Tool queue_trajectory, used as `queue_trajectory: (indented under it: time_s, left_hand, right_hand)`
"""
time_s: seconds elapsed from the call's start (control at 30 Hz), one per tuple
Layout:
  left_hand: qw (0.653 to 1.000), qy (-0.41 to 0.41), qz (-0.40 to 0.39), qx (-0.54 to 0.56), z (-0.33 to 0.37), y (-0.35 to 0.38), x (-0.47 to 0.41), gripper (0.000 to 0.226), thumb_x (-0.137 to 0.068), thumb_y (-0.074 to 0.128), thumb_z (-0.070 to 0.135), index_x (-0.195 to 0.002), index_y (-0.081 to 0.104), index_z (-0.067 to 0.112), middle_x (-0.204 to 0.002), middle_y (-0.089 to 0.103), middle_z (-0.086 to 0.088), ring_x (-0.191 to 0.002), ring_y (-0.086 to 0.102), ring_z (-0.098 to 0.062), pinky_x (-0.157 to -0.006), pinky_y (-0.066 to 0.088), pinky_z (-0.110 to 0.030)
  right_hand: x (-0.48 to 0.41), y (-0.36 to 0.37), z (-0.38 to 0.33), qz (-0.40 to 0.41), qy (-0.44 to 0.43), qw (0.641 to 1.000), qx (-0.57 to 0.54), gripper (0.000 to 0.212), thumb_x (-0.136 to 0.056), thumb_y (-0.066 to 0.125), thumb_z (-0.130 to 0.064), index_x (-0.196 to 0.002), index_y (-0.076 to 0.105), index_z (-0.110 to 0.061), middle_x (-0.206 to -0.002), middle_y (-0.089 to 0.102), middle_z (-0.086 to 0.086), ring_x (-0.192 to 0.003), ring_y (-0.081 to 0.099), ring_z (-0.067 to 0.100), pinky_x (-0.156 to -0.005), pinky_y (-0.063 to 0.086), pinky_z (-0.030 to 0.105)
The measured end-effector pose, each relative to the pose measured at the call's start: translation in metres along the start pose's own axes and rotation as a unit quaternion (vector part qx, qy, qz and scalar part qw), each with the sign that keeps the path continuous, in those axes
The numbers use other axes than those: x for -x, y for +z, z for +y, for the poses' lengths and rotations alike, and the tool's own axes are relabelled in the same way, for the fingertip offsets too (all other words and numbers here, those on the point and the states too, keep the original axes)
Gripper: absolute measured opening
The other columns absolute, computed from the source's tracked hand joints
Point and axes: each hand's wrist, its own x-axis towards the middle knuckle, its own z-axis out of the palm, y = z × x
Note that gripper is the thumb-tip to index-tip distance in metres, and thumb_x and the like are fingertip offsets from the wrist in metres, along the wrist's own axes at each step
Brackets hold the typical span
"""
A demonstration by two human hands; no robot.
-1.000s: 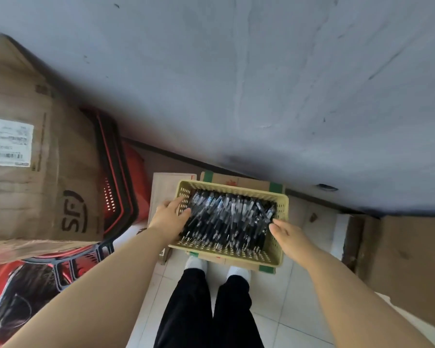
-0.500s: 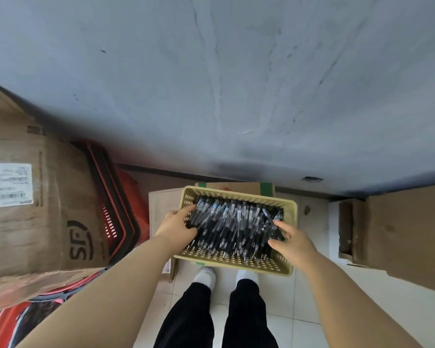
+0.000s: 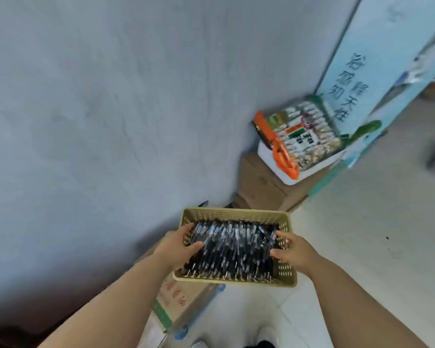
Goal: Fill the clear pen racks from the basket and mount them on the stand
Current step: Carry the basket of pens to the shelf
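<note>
A tan perforated plastic basket (image 3: 232,214) full of black pens (image 3: 232,247) is held up in front of me, above the floor. My left hand (image 3: 177,244) grips its left wall, thumb inside over the pens. My right hand (image 3: 293,249) grips its right wall, thumb on the inside and fingers spread along the rim. No clear pen rack or stand is in view.
A grey wall (image 3: 98,109) fills the left and top. A cardboard box (image 3: 178,302) lies under the basket, more brown boxes (image 3: 259,189) stand behind it. A white crate with snack packs (image 3: 296,136) leans by a pale blue panel (image 3: 377,59). Pale tiled floor (image 3: 362,234) spreads to the right.
The basket, held in both hands, has come up off the cardboard box. My view has swung right: the SF box and red baskets are gone, the snack crate and blue panel have appeared.
</note>
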Motion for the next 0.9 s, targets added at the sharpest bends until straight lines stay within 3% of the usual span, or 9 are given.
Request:
queue_trajectory:
  time_s: [0.1, 0.2, 0.3, 0.4, 0.57, 0.63, 0.7, 0.8, 0.9]
  left_hand:
    - [0.996, 0.066, -0.02, -0.049, 0.068, 0.025, 0.006, 0.064, -0.084, 0.059, 0.051, -0.14, 0.035, 0.033, -0.137, 0.049, -0.003, -0.11, 0.056, -0.018, -0.097, 0.044, -0.034]
    - [0.984, 0.143, -0.07, -0.085, 0.153, 0.066, 0.018, 0.061, -0.087, 0.058, 0.047, -0.141, 0.037, 0.027, -0.141, 0.047, -0.001, -0.123, 0.049, -0.021, -0.105, 0.039, -0.037]
    - [0.966, 0.211, -0.104, -0.106, 0.242, 0.12, 0.041, 0.056, -0.088, 0.058, 0.044, -0.139, 0.041, 0.026, -0.138, 0.049, -0.003, -0.122, 0.05, -0.022, -0.103, 0.04, -0.034]
    - [0.952, 0.255, -0.13, -0.108, 0.317, 0.182, 0.071, 0.049, -0.087, 0.06, 0.044, -0.132, 0.049, 0.029, -0.13, 0.055, -0.001, -0.108, 0.058, -0.019, -0.097, 0.045, -0.031]
    - [0.938, 0.295, -0.161, -0.081, 0.418, 0.309, 0.137, 0.037, -0.084, 0.066, 0.039, -0.118, 0.059, 0.025, -0.12, 0.06, -0.002, -0.093, 0.058, -0.018, -0.09, 0.045, -0.026]
    - [0.933, 0.308, -0.168, -0.078, 0.452, 0.361, 0.164, 0.035, -0.082, 0.067, 0.039, -0.115, 0.06, 0.027, -0.122, 0.06, -0.001, -0.101, 0.057, -0.02, -0.094, 0.042, -0.03]
    - [0.927, 0.318, -0.187, -0.064, 0.479, 0.404, 0.189, 0.036, -0.081, 0.068, 0.038, -0.114, 0.06, 0.028, -0.128, 0.056, 0.0, -0.114, 0.053, -0.023, -0.099, 0.039, -0.035]
    - [0.916, 0.335, -0.216, -0.051, 0.516, 0.464, 0.221, 0.036, -0.08, 0.071, 0.037, -0.113, 0.061, 0.027, -0.134, 0.053, -0.001, -0.122, 0.049, -0.025, -0.102, 0.036, -0.037]
    - [0.899, 0.357, -0.249, -0.056, 0.548, 0.516, 0.246, 0.039, -0.079, 0.071, 0.037, -0.115, 0.061, 0.026, -0.134, 0.053, -0.001, -0.123, 0.048, -0.025, -0.104, 0.034, -0.038]
  right_hand:
    - [0.044, -0.047, 0.039, 0.06, 0.029, 0.997, -0.051, 0.063, -0.081, 0.07, -0.023, -0.137, 0.042, -0.027, -0.133, 0.05, 0.014, -0.113, 0.054, 0.027, -0.096, 0.046, 0.038]
    - [0.1, -0.1, 0.095, 0.133, 0.055, 0.985, -0.09, 0.064, -0.08, 0.07, -0.025, -0.138, 0.042, -0.027, -0.134, 0.05, 0.012, -0.114, 0.053, 0.025, -0.095, 0.045, 0.035]
    - [0.154, -0.149, 0.162, 0.199, 0.095, 0.968, -0.116, 0.065, -0.081, 0.07, -0.026, -0.139, 0.041, -0.025, -0.137, 0.048, 0.011, -0.117, 0.052, 0.024, -0.096, 0.042, 0.032]
    - [0.204, -0.192, 0.231, 0.25, 0.126, 0.949, -0.144, 0.065, -0.08, 0.071, -0.026, -0.138, 0.042, -0.021, -0.131, 0.052, 0.01, -0.106, 0.057, 0.021, -0.091, 0.044, 0.028]
    - [0.291, -0.257, 0.347, 0.317, 0.17, 0.917, -0.172, 0.066, -0.081, 0.07, -0.031, -0.139, 0.039, -0.023, -0.14, 0.044, 0.006, -0.118, 0.05, 0.022, -0.097, 0.039, 0.028]
    - [0.325, -0.274, 0.389, 0.335, 0.188, 0.903, -0.193, 0.064, -0.081, 0.069, -0.032, -0.138, 0.04, -0.025, -0.131, 0.049, 0.005, -0.092, 0.058, 0.013, -0.083, 0.042, 0.024]
    - [0.352, -0.288, 0.426, 0.359, 0.205, 0.885, -0.215, 0.062, -0.08, 0.069, -0.033, -0.136, 0.041, -0.029, -0.12, 0.051, 0.002, -0.072, 0.052, 0.002, -0.071, 0.038, 0.021]
    - [0.386, -0.303, 0.479, 0.397, 0.239, 0.854, -0.238, 0.061, -0.079, 0.068, -0.035, -0.134, 0.042, -0.031, -0.112, 0.051, 0.0, -0.068, 0.048, 0.0, -0.074, 0.037, 0.022]
    - [0.41, -0.313, 0.526, 0.422, 0.258, 0.828, -0.265, 0.062, -0.078, 0.069, -0.035, -0.134, 0.044, -0.029, -0.12, 0.054, 0.003, -0.081, 0.054, 0.009, -0.081, 0.04, 0.024]
